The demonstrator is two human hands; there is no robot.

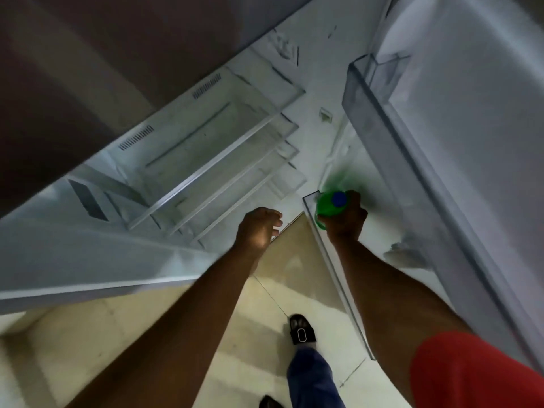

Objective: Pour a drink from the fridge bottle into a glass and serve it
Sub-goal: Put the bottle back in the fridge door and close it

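Note:
I look down into an open fridge. A green bottle (326, 208) with a blue cap stands in the lowest door bin (329, 260) on the right. My right hand (347, 219) is closed around the bottle's upper part, just under the cap. My left hand (259, 228) hangs in front of the fridge's lower shelves, loosely curled and holding nothing. No glass is in view.
The fridge interior (206, 160) has bare glass shelves. The open door (471, 142) stands at the right with an upper bin (376, 92). Beige tiled floor (176, 334) lies below, with my foot (300, 329) on it.

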